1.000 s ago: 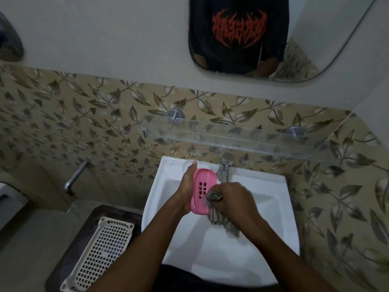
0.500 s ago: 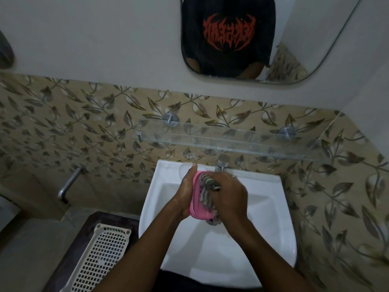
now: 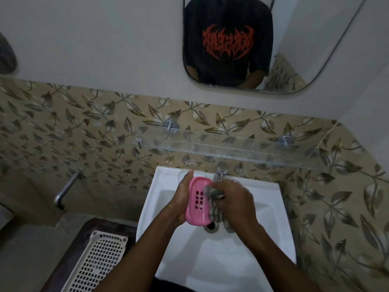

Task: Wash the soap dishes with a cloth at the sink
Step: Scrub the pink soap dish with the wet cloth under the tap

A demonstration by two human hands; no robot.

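Observation:
A pink soap dish (image 3: 196, 202) with several slots is held upright on its edge over the white sink (image 3: 273, 239). My left hand (image 3: 182, 197) cups its back and left side. My right hand (image 3: 235, 202) presses a grey striped cloth (image 3: 213, 202) against the dish's inner face, and the cloth's loose end hangs down toward the drain (image 3: 210, 226). The cloth hides the right half of the dish.
A chrome tap (image 3: 220, 171) stands at the back of the sink, just behind my hands. A glass shelf (image 3: 221, 147) runs above it. A cream perforated basket (image 3: 96, 262) sits on a dark stand at the lower left. A wall spout (image 3: 65, 190) juts out at left.
My right hand slid the cloth up across the dish and back toward its right side, so the slots show again. The dish stays held over the sink.

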